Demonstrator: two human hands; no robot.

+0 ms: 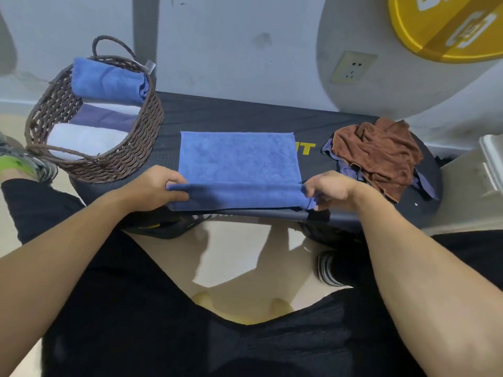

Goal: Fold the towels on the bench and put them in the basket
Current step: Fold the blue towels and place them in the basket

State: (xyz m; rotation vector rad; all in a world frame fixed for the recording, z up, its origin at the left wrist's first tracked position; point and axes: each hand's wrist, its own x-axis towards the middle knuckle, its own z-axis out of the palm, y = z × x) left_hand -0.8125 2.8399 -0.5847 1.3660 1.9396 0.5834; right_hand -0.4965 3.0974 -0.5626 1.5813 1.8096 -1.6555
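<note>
A blue towel (238, 159) lies flat in the middle of the black bench (245, 115), its near edge rolled up into a fold. My left hand (158, 186) grips the left end of that fold, and my right hand (328, 187) pinches the right end. On the bench's left end stands a brown wicker basket (136, 148); a folded blue towel (107, 81) leans inside it over purple and white folded cloths. A crumpled brown towel (381, 153) lies on the right end, on top of a purple cloth (343, 165).
The bench stands against a grey wall with a socket (352, 68). A yellow round sign (446, 23) hangs at top right. A pale metal frame (492, 164) is at the right edge. Shoes show on the floor at left (32, 164) and under the bench (328, 269).
</note>
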